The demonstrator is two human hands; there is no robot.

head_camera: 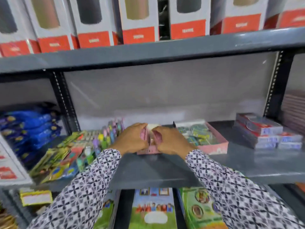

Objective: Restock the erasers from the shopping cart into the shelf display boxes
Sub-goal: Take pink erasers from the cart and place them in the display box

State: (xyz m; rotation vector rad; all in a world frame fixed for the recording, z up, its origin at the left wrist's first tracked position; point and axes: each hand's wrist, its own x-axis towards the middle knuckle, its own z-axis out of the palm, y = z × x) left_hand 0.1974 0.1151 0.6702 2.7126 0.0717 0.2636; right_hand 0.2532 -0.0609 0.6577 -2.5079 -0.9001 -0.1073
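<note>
Both hands meet over a small pink display box that sits on the grey shelf, roughly at its middle and near the front edge of the stocked row. The left hand curls around the box's left side and the right hand around its right, fingers bent inward over the open top. Between the fingertips shows a small pale block with pinkish wrapping (an eraser by the look of it, though motion blur leaves the shape soft). Whether either hand truly pinches that piece or only cups the box cannot be told from this view.

Just to the right, touching or nearly touching the small box, lies a wider pink tray filled with green-printed packets. To the left stands a row of pastel-coloured items in an upright rack, and beside these some flat colourful packs. Stacked grey and red boxes sit well apart on the right. Both sleeves are patterned white and dark.

On the shelf above stand tall white and red cartons.
</note>
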